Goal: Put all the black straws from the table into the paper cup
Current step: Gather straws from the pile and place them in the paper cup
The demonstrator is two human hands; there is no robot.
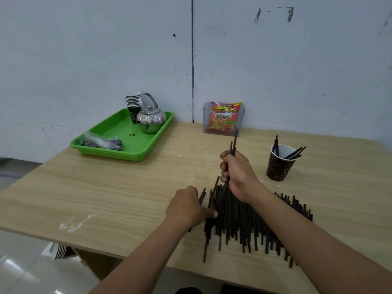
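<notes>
Straws [244, 221] of thin black plastic lie fanned in a pile at six o'clock on the pale wooden table [106, 198], partly hidden under both forearms. The right hand [238, 174] clenches a few, tilted. The left hand [186, 206] presses its thumb on the pile's edge; its fingers are hidden, grip unclear. The dark brown paper cup [279, 166] at three o'clock holds several.

**Matt wood grain, glossy plastic, mirrored metal**

The counter [106, 198] is pale wood-grain board with a matt finish and whitish scuffs near its front edge. The black straws [244, 221] look like smooth, dull plastic. The paper cup [277, 166] is dark printed paper outside and plain white inside. The green tray [110, 153] is glossy moulded plastic. The kettle [151, 118] is mirror-polished metal, and the bag [99, 141] is crinkled clear plastic. The snack packet [224, 119] is shiny film in a clear plastic holder [205, 115].
</notes>
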